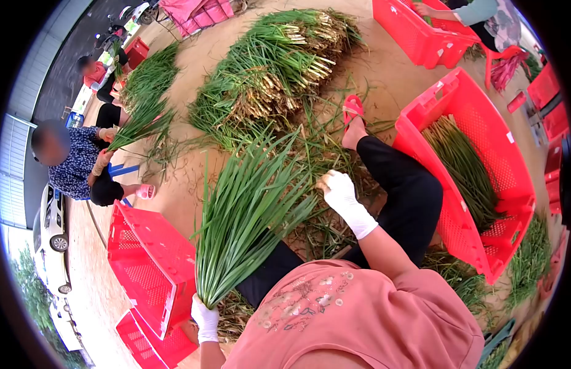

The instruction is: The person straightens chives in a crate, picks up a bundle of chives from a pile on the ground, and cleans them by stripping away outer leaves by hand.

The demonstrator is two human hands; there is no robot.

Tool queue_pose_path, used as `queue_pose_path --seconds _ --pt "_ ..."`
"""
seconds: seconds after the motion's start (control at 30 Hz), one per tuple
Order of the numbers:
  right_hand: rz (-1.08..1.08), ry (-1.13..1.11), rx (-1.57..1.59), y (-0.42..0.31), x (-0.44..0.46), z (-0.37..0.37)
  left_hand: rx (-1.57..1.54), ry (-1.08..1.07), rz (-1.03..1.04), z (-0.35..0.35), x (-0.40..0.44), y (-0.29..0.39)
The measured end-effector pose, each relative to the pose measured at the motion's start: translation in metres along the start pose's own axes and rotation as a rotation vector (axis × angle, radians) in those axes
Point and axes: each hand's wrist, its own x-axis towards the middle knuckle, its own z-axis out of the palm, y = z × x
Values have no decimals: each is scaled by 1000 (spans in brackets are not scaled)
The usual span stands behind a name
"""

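My left hand [205, 318], in a white glove, is closed round the gathered lower end of a bunch of long green leafy stalks [245, 215]. The leaves fan out upward and to the right across my lap. My right hand [338, 189], also in a white glove, is near the leaf tips on the right, its fingers curled together; a few thin strands lie by the fingertips, and whether they are held I cannot make out. Beyond my hands, a large heap of the same stalks [261, 80] lies on the ground, with loose leaves scattered around it.
At right, a red crate [414, 123] holds neatly laid stalks [460, 166]. Another red crate [153, 264] stands at left, with a further one [144, 344] below it. A seated person [76, 160] at left holds stalks; other people sit at upper left and upper right.
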Motion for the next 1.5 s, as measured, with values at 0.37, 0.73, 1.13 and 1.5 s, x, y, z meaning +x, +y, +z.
queue_pose_path --seconds 0.37,0.73,1.13,1.5 --pt "962 -466 1553 -17 -18 10 -60 -37 -83 -8 5 14" --pt "758 -133 1077 13 -7 -5 -98 -94 -116 -12 4 8" --pt "993 -338 1538 -16 4 13 -90 -76 -92 -13 7 13" --pt "1350 -433 1516 6 -42 -2 -130 -57 -121 -14 1 13"
